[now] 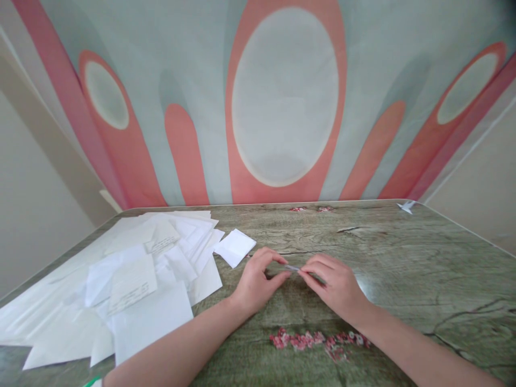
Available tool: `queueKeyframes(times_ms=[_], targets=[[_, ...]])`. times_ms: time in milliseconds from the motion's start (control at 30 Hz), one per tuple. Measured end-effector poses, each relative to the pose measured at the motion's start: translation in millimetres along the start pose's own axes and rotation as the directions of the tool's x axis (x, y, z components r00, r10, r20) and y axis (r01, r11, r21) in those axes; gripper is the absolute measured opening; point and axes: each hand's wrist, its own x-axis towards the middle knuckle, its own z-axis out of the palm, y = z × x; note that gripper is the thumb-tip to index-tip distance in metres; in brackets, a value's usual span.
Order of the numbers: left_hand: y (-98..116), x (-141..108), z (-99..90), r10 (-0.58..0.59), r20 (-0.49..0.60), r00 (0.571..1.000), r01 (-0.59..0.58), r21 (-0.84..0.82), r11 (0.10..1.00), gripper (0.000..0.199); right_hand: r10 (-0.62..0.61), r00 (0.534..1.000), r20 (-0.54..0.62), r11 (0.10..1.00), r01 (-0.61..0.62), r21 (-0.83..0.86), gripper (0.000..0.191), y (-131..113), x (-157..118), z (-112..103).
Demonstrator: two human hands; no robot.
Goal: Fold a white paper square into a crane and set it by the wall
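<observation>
**Slip pinched at both ends over the surface!**

I had it on the head camera, watching from far off, and both hands were right in the thick of it. The left hand came in from its own side, thumb and forefinger nearly together, with the slip's left end between the tips. Opposite, the right hand had its fingers drawn tight on the other end. A tiny thing, that slip, thin and pale, and most of it showed only in the narrow gap between the hands; I couldn't tell its full shape.

Out beyond the left hand lay the square, white, flat and turned on a corner, just beside the pile. And what a pile! White sheets overlapped at all angles across the left of the surface, a couple bearing lines of writing too small for me to read. Over at the far right corner, well apart from everything, sat a small pointed white piece. Pink flowers ran across the surface nearer the camera, and behind it all rose the coral-and-grey backdrop.
</observation>
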Motion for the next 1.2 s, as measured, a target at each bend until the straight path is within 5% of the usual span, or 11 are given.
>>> queueKeyframes(times_ms=[200,600,1000,1200], targets=[[3.2,-1.9,-2.3,0.115,0.1,0.988,-0.13,0.153,0.98,0.018,-0.217,0.962,0.167,0.913,0.26,-0.315,0.025,-1.9,-3.1,-2.8],[1.6,-2.6,-1.2,0.065,0.259,0.964,-0.123,0.211,0.97,0.011,-0.199,0.951,0.236,0.887,0.277,-0.37,0.023,4.1,-5.9,4.6],[-0.6,-0.2,-5.2,0.073,0.31,0.948,-0.126,0.155,0.98,0.009,-0.06,0.97,0.237,0.983,0.099,-0.158,0.014,5.0,-6.4,3.2],[-1.7,3.3,-3.1,0.022,0.289,0.957,-0.066,0.146,0.987,0.011,0.091,0.969,0.23,0.993,-0.106,0.051,0.01,7.0,-3.5,3.5]])
